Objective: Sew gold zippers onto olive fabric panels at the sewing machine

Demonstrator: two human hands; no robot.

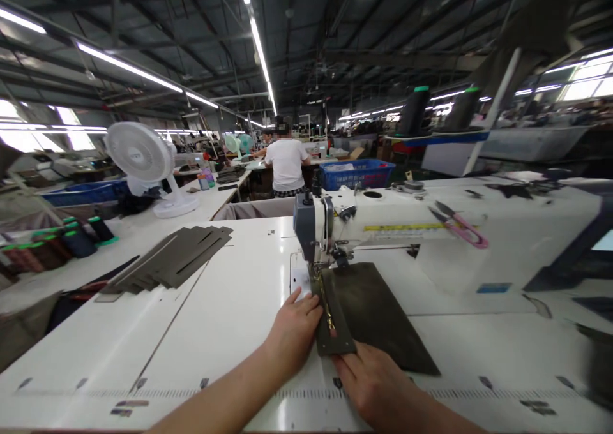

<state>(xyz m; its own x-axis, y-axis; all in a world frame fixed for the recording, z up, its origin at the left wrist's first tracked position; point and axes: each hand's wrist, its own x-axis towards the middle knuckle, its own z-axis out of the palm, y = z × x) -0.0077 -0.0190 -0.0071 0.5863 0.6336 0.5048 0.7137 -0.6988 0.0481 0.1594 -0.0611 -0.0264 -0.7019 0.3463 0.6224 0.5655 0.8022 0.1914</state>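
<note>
left hand (293,329) flat on the near-left edge of a dark fabric piece (378,316) with a zipper (328,311), not gripping, right hand (378,383) pressing its near end, open too, piece under the sewing machine (318,226) foot, stack of cut pieces (175,258) far left, pink snips (462,228) on the right

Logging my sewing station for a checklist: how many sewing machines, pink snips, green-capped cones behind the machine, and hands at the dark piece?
Sewing machine: 1
Pink snips: 1
Green-capped cones: 2
Hands at the dark piece: 2, left hand, right hand
Total: 6
</note>
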